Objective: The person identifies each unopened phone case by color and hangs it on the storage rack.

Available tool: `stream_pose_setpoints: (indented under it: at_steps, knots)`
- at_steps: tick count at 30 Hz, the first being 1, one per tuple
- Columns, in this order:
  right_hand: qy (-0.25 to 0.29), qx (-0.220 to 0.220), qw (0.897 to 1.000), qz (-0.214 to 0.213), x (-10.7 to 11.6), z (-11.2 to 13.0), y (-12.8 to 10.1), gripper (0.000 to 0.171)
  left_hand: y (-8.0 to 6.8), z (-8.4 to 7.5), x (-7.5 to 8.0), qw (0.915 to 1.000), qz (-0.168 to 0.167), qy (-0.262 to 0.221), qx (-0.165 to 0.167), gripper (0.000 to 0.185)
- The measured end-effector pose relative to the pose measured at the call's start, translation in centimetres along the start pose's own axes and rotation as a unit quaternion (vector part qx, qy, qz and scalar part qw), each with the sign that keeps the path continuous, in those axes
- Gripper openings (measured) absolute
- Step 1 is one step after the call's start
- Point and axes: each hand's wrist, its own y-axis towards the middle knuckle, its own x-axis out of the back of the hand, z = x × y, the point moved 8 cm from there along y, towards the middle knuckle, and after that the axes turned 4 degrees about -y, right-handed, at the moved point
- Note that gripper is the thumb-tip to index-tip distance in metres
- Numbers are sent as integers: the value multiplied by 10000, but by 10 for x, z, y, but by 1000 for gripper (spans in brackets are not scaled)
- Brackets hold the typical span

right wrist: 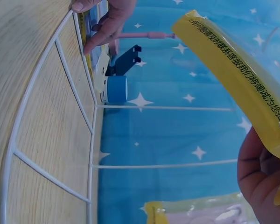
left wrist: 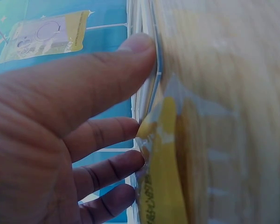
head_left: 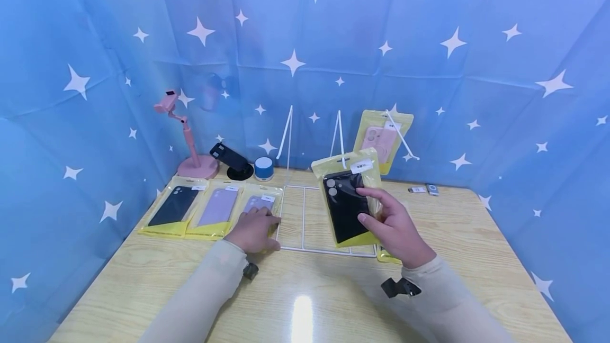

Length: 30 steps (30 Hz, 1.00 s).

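black case, right fingers gripping its side

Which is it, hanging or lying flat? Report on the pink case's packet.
Hanging: the packet is off the table, its top at a white hook.

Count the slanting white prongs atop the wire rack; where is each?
3: the left prong, bare; the middle prong, at the top of the black-case package in the right hand; the right prong, at the hanging pink-case package. None seems hidden.
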Motion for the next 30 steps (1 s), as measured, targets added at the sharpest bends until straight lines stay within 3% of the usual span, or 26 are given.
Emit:
stream_pose_setpoints:
  at_steps: [30]
  knots:
    - [187, -459, 9973, -549, -9, -26, 45, 49, 0, -1, 0, 10000, -14, 49, -84, 74]
